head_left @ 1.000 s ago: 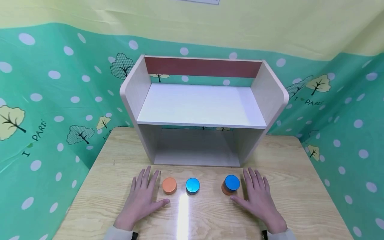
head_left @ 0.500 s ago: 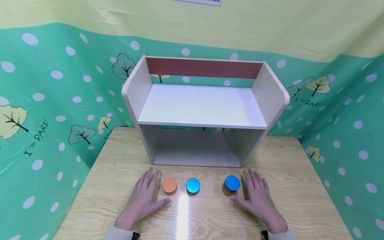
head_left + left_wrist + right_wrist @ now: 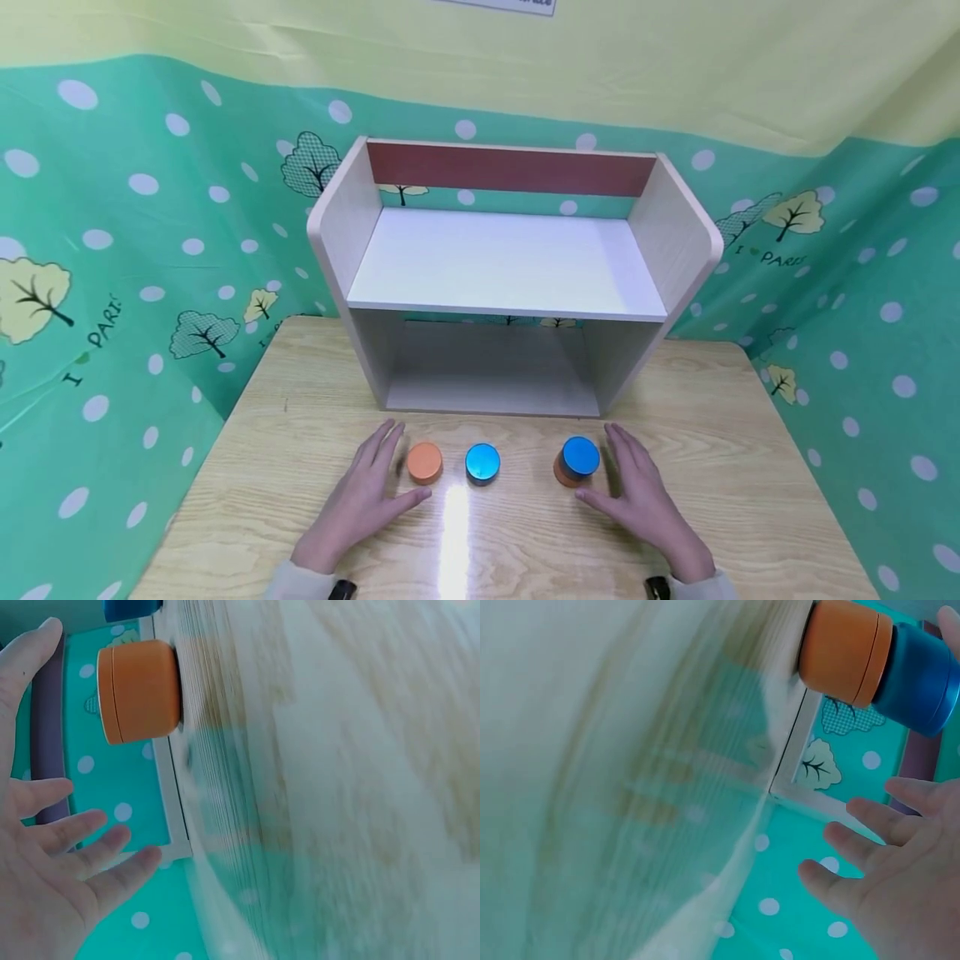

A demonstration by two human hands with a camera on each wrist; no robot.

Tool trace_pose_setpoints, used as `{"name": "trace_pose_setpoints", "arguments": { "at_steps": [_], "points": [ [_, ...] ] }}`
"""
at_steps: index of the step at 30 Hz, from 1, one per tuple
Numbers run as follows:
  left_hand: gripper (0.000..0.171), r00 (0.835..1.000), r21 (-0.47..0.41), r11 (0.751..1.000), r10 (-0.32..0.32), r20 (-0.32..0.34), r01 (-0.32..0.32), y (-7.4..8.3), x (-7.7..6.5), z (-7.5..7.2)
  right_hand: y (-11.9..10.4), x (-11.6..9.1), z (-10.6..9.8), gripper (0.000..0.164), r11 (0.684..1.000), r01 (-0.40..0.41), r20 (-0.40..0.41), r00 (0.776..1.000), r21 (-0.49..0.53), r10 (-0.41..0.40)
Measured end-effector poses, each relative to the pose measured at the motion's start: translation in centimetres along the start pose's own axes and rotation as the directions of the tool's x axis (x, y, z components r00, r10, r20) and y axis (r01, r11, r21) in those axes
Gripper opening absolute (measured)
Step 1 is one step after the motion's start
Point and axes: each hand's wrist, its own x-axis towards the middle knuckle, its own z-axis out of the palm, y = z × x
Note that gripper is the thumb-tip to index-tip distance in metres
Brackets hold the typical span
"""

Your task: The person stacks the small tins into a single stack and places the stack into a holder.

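My left hand [image 3: 362, 497] is just left of a small round orange tin [image 3: 425, 463], its fingers stretched toward the shelf and its thumb pointing right below the tin. Apart from that tin stands a round blue tin [image 3: 482, 464]. Farther right is a stack: another blue tin [image 3: 581, 457] sits on another orange tin [image 3: 563, 477], which it partly covers in the head view. My right hand [image 3: 639, 498] lies close to the stack's right side, fingers extended, thumb near its base. The right wrist view shows both stacked tins [image 3: 846, 652] beside the fingers. Neither hand holds anything.
A white two-level shelf [image 3: 506, 262] with a dark red back strip [image 3: 510, 168] stands on the wooden table [image 3: 750, 500] behind the tins. Green dotted cloth [image 3: 135, 250] hangs around the back and sides.
Both hands have turned slightly onto their edges, with the fingers drawn closer together. The left hand has shifted a little to the right. The tins stay in place.
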Motion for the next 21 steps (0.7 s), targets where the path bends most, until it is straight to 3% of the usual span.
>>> {"name": "trace_pose_setpoints", "arguments": {
  "at_steps": [8,14,21],
  "points": [
    [0.102,1.000,-0.128,0.992,0.005,-0.001,-0.005,0.06,0.19,0.18,-0.16,-0.01,0.58,0.102,0.986,-0.046,0.033,0.999,0.162,0.041],
    [0.097,0.999,-0.270,0.962,-0.028,0.025,0.033,0.09,0.31,0.53,-0.31,0.10,0.93,0.097,0.972,-0.075,0.055,0.996,0.223,0.065],
    [0.092,0.999,-0.316,0.948,-0.025,0.027,0.033,0.10,0.48,0.92,-0.25,0.42,1.02,0.091,0.945,-0.085,0.071,0.995,0.314,0.066]
  ]
}}
